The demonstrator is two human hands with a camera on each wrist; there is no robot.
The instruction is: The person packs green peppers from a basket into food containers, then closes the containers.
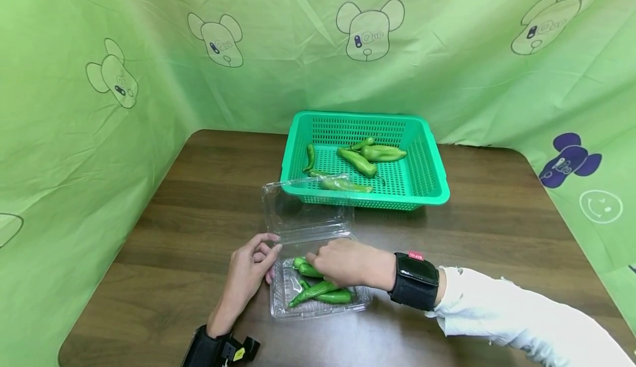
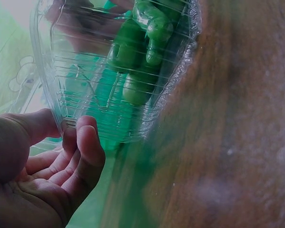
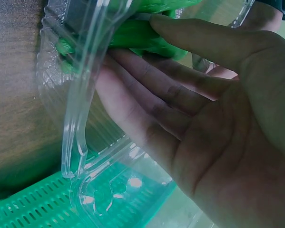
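Observation:
An open clear plastic clamshell box (image 1: 318,313) lies on the wooden table (image 1: 199,229), its lid (image 1: 308,207) standing up at the back. Several green peppers (image 1: 323,292) lie inside. My right hand (image 1: 343,262) reaches in from the right, and one pepper (image 3: 132,33) sits pinched between its thumb and nearly straight fingers (image 3: 147,90). My left hand (image 1: 250,267) is at the box's left edge. Its thumb and curled fingertips (image 2: 83,137) pinch the rim of the box (image 2: 109,95), with the peppers (image 2: 142,47) showing through the plastic.
A green plastic basket (image 1: 437,190) stands just behind the box and holds several more green peppers (image 1: 362,160). Green cloth with bear prints (image 1: 367,30) walls the table on three sides. Bare wood stretches to the left and right of the box.

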